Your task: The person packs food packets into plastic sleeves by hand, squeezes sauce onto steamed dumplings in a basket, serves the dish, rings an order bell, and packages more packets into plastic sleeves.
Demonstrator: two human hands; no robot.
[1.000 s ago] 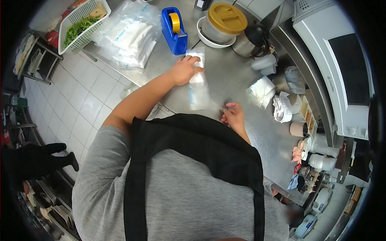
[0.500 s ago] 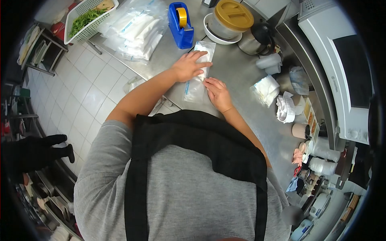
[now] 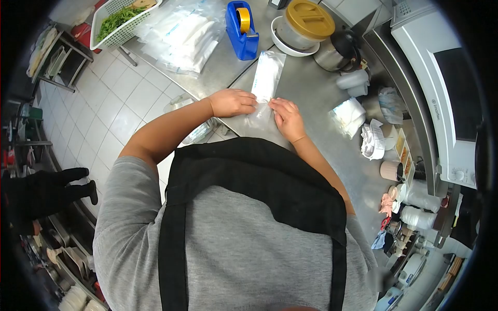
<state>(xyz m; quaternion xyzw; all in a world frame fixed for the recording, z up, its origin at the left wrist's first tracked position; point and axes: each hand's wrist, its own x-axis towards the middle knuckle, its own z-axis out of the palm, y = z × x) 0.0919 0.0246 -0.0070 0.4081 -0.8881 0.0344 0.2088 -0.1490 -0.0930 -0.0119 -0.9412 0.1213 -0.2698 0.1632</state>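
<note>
A clear plastic bag [image 3: 267,78] with a white item inside lies on the steel table, its loose lower part toward my body. My left hand [image 3: 233,102] pinches the bag's left edge just below the white item. On the right edge, at the same height, the fingers of my right hand [image 3: 287,118] are closed on the bag. Beyond the bag stands a blue tape dispenser [image 3: 242,31] with a yellow roll. A pile of similar filled bags [image 3: 181,36] lies to its left.
A basket of greens [image 3: 124,32] is at the upper left. A yellow-lidded tub [image 3: 309,20], a kettle [image 3: 334,54], cups [image 3: 353,80] and a white packet [image 3: 348,116] are on the right, near a microwave [image 3: 441,78]. A person in black [image 3: 46,192] stands at far left.
My right hand came up to the bag's right edge and closed on it. My left hand slid from the white item down to the left edge. The view shifted slightly.
</note>
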